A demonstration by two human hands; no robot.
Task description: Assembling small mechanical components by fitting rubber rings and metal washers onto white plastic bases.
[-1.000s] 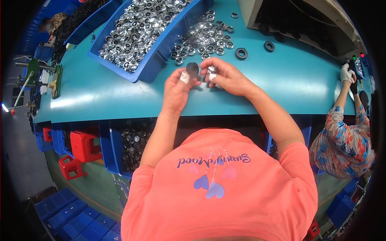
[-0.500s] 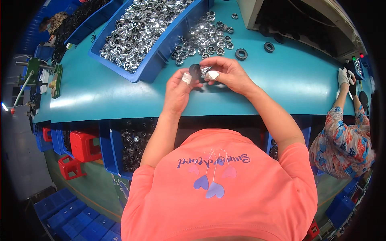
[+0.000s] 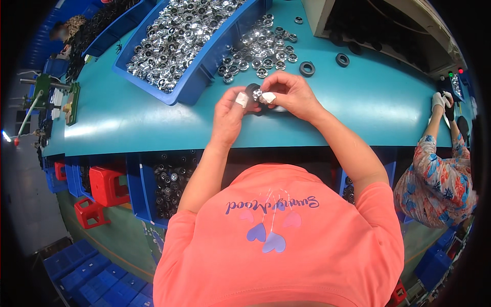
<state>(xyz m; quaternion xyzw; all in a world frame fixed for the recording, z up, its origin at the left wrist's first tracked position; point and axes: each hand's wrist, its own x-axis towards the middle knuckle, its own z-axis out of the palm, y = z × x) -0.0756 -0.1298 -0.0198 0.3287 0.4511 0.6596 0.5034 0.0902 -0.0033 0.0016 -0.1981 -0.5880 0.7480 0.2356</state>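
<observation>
Above the table, my left hand [image 3: 228, 111] grips a small black rubber tyre [image 3: 250, 89] between thumb and fingers. A shiny chrome wheel hub [image 3: 257, 94] is pinched in my right hand [image 3: 295, 96] and sits against the tyre's opening; how far it is inside I cannot tell. White tape wraps both thumbs. Just beyond my hands lies a loose pile of chrome hubs [image 3: 262, 46]. Two more black tyres, a nearer one [image 3: 302, 69] and a farther one [image 3: 342, 55], lie on the table to the right of the pile.
A blue bin [image 3: 186, 87] heaped with hubs stands on the teal table [image 3: 153, 128]. At the back right is a pale box-like housing [image 3: 319, 20] with dark tyres inside. A co-worker [image 3: 434, 179] works at far right. Red stools [image 3: 106, 187] stand lower left.
The hub and tyre have come together, the hub now against the tyre's opening. My left hand has shifted slightly right, and the tyre has turned its opening more into view.
</observation>
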